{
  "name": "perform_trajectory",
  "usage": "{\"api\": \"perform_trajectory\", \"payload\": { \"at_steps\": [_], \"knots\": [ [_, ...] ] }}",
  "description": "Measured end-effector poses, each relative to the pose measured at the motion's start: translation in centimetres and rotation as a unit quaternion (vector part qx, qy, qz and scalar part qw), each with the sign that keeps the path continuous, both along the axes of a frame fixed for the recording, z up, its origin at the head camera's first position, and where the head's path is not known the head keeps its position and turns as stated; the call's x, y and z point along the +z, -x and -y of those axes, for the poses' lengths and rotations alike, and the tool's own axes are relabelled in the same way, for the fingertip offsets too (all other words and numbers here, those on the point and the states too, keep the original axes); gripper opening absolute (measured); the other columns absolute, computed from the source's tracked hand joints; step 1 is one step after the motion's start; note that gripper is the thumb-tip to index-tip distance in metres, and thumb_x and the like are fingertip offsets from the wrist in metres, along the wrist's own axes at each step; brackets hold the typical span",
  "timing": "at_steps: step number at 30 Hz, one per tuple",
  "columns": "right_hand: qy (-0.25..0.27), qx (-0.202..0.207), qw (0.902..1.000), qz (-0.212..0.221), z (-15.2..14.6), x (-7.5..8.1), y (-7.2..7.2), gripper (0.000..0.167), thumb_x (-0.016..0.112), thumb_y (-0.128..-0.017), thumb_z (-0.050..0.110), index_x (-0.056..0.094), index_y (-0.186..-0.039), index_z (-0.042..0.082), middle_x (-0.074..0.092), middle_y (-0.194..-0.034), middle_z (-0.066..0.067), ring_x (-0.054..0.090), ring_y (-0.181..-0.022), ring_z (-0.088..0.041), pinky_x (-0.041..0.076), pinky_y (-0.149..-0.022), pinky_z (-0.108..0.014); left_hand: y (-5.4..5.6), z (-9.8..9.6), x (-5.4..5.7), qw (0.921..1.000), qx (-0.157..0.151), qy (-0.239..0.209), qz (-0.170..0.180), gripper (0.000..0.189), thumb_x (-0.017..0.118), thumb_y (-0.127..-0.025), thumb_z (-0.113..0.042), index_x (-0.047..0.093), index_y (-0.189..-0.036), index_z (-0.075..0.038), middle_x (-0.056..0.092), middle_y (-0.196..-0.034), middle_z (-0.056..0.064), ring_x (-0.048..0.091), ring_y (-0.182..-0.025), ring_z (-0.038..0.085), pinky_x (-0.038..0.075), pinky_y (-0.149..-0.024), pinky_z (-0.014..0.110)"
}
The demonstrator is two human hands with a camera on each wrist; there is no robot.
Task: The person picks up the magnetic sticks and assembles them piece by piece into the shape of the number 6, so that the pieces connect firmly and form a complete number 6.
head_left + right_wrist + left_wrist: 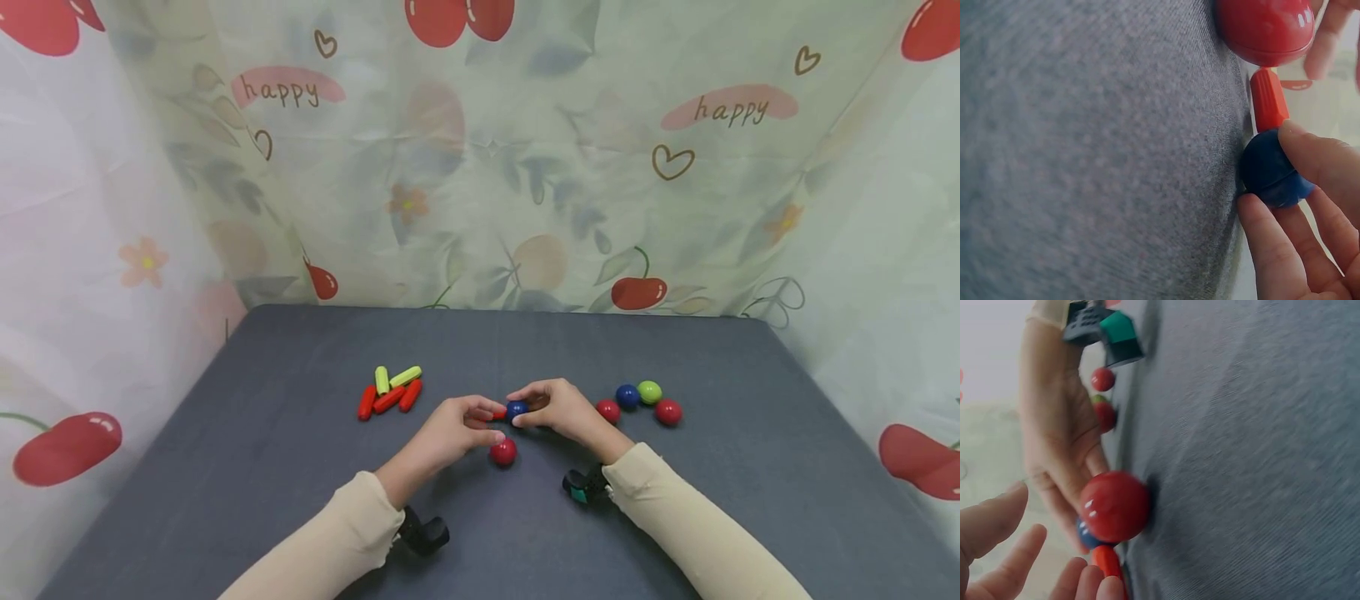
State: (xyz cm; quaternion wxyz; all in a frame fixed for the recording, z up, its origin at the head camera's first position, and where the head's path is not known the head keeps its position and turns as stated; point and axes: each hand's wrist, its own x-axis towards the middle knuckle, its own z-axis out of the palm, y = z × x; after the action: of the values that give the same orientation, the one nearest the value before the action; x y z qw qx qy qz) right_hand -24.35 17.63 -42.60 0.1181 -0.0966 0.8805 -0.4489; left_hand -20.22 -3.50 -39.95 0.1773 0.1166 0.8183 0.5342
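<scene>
My right hand holds a dark blue ball between thumb and fingers, low at the tabletop. A ridged red stick lies with one end against that ball. On its left, my left hand has its fingers spread and relaxed, fingertips close to the stick. Whether they touch it is hard to tell. A glossy red ball rests on the table below the left thumb, nearer to me than the stick. In the left wrist view, this red ball partly hides the blue one.
On the left lie red sticks and yellow-green sticks. To the right sit a red ball, a blue ball, a green ball and another red ball. Printed curtains surround the grey table.
</scene>
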Motion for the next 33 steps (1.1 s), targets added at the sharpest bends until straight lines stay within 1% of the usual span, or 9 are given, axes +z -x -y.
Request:
{"api": "perform_trajectory", "payload": {
  "at_steps": [2,4,7,10,16,22,27,31,33],
  "knots": [
    [0.004,0.004,1.0,-0.003,0.0,0.0,0.0,0.033,0.082,-0.078,0.018,0.074,-0.11,0.014,0.072,-0.105,-0.003,0.067,-0.09,-0.014,0.056,-0.082,-0.034,-0.2,-0.3,-0.3,0.9999,-0.008,0.009,0.004,0.036,0.075,-0.084,-0.012,0.066,-0.119,-0.009,0.063,-0.122,0.016,0.062,-0.105,0.025,0.054,-0.086,0.041],
    [0.006,0.006,1.0,-0.004,0.0,0.0,0.0,0.033,0.081,-0.078,0.018,0.074,-0.11,0.014,0.072,-0.105,-0.003,0.067,-0.09,-0.014,0.056,-0.082,-0.033,-0.4,-0.5,-0.4,0.9996,-0.015,0.018,0.016,0.036,0.075,-0.084,-0.01,0.067,-0.118,-0.008,0.063,-0.121,0.015,0.062,-0.105,0.025,0.054,-0.086,0.041],
    [0.009,0.004,1.0,0.001,0.0,0.0,0.1,0.032,0.081,-0.079,0.017,0.074,-0.11,0.014,0.072,-0.106,-0.004,0.067,-0.091,-0.014,0.056,-0.082,-0.034,-0.4,-0.9,-0.7,0.999,-0.023,0.025,0.027,0.036,0.076,-0.083,-0.008,0.067,-0.117,-0.007,0.065,-0.117,0.014,0.063,-0.101,0.023,0.055,-0.086,0.039],
    [0.009,0.001,0.9999,0.004,0.0,-0.1,0.2,0.032,0.081,-0.079,0.016,0.074,-0.11,0.014,0.072,-0.106,-0.004,0.068,-0.091,-0.014,0.056,-0.084,-0.034,-0.4,-1.1,-1.0,0.9987,-0.025,0.031,0.033,0.033,0.076,-0.082,-0.006,0.068,-0.114,-0.006,0.067,-0.114,0.011,0.062,-0.098,0.021,0.054,-0.086,0.037],
    [0.006,-0.001,1.0,0.007,0.0,-0.1,0.1,0.032,0.081,-0.079,0.016,0.074,-0.11,0.013,0.072,-0.105,-0.004,0.067,-0.091,-0.014,0.056,-0.084,-0.034,-0.2,-1.3,-1.4,0.9982,-0.017,0.046,0.034,0.029,0.077,-0.081,-0.006,0.072,-0.109,-0.008,0.068,-0.108,0.008,0.061,-0.094,0.019,0.054,-0.083,0.036],
    [0.008,0.001,0.9999,0.007,-0.1,-0.1,0.1,0.031,0.081,-0.079,0.016,0.074,-0.11,0.014,0.073,-0.105,-0.004,0.067,-0.089,-0.014,0.056,-0.084,-0.034,-0.1,-1.4,-1.6,0.9979,-0.02,0.055,0.027,0.029,0.078,-0.08,-0.008,0.072,-0.108,-0.01,0.068,-0.107,0.007,0.061,-0.093,0.018,0.054,-0.081,0.034],
    [0.007,0.003,1.0,0.003,-0.2,-0.2,0.2,0.031,0.081,-0.079,0.017,0.074,-0.109,0.014,0.073,-0.104,-0.003,0.067,-0.088,-0.013,0.056,-0.083,-0.034,-0.1,-1.3,-1.7,0.9979,-0.024,0.054,0.026,0.028,0.077,-0.081,-0.009,0.071,-0.109,-0.01,0.067,-0.105,0.007,0.059,-0.091,0.018,0.054,-0.079,0.033],
    [0.005,0.009,1.0,0.0,-0.3,-0.3,0.2,0.032,0.081,-0.079,0.018,0.074,-0.11,0.014,0.073,-0.104,-0.003,0.067,-0.088,-0.013,0.055,-0.082,-0.033,-0.1,-0.9,-1.7,0.9986,-0.025,0.034,0.032,0.029,0.075,-0.084,-0.008,0.069,-0.112,-0.008,0.067,-0.107,0.007,0.059,-0.092,0.018,0.054,-0.081,0.034],
    [0.006,0.01,0.9999,0.0,-0.4,-0.3,0.2,0.033,0.081,-0.078,0.019,0.074,-0.11,0.014,0.073,-0.103,-0.004,0.067,-0.088,-0.013,0.055,-0.082,-0.033,0.0,-0.6,-1.6,0.999,-0.02,0.023,0.033,0.029,0.074,-0.084,-0.009,0.069,-0.113,-0.008,0.067,-0.108,0.008,0.06,-0.094,0.019,0.053,-0.083,0.034]
  ]
}}
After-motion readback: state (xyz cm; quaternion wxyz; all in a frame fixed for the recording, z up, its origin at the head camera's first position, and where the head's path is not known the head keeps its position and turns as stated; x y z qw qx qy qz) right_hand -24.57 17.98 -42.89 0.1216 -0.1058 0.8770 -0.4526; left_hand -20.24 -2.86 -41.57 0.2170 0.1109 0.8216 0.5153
